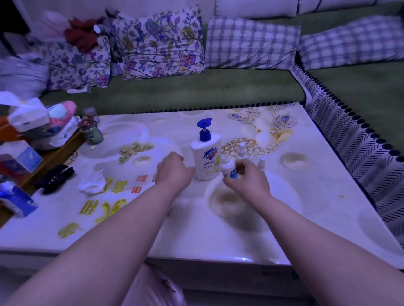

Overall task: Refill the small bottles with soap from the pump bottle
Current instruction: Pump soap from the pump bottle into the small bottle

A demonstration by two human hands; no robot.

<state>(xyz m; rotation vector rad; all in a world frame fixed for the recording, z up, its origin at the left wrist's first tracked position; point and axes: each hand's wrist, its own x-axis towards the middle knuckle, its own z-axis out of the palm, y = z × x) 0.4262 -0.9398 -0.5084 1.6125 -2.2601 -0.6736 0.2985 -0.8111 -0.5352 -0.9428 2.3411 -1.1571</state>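
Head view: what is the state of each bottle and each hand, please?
pump bottle: upright, pump head on.
small bottle: gripped by the right hand.
slim spray bottle: upright, top on.
right hand: grips the small bottle.
left hand: fingers curled, beside the pump bottle; hold unclear.

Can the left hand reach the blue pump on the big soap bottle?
Probably yes: the left hand lies beside the pump bottle, nothing between it and the pump head; the right hand grips a small bottle.
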